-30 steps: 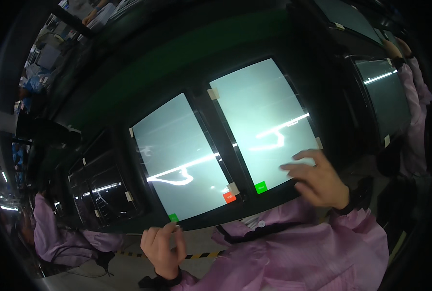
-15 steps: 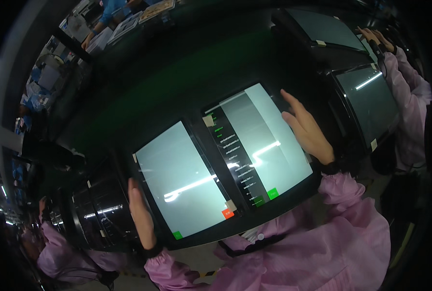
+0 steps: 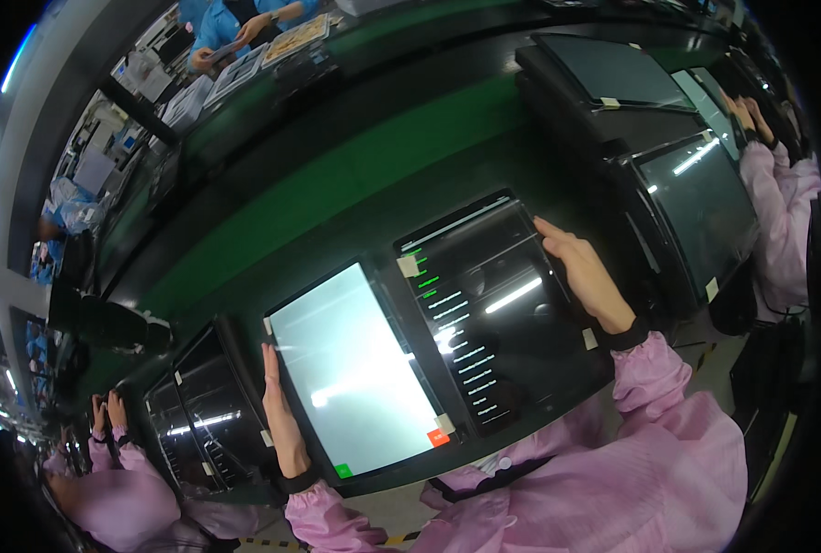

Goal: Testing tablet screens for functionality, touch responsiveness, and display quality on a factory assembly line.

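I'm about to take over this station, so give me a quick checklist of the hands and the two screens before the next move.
1. Left hand flat on the left edge of the white-lit screen: ok.
2. Right hand on the right edge of the dark screen: ok.
3. Both screens powered on: ok.
4. Dark screen shows a list of lines: ok.
5. Grip firm enough to lift: cannot tell.
6. Neighbours' hands clear of this pair: ok.

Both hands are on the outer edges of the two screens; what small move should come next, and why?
Probably lift both together: the left hand lies flat along the white screen, the right hand grips the dark screen, and the two sit side by side as one.
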Demonstrator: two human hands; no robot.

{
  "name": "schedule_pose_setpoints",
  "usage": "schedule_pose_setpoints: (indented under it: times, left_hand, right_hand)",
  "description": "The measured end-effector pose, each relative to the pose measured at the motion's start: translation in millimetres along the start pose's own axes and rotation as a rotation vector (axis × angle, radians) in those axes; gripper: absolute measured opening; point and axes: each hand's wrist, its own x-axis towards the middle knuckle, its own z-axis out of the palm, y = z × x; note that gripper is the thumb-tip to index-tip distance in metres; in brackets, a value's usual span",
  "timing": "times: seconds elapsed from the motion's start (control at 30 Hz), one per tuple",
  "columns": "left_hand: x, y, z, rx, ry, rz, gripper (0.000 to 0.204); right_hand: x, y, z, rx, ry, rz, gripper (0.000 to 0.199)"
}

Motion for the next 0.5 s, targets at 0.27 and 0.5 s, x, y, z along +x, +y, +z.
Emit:
schedule_pose_setpoints:
  times: [0.27, 0.5]
  left_hand:
    - [-7, 13, 1, -0.020, -0.053, -0.038, 0.055]
    - [-92, 26, -2, -0.088, -0.036, -0.173, 0.099]
  right_hand:
    - [3, -5, 6, -0.125, -0.025, 0.039, 0.043]
    - [-42, -23, -10, -0.191, 0.033, 0.006, 0.046]
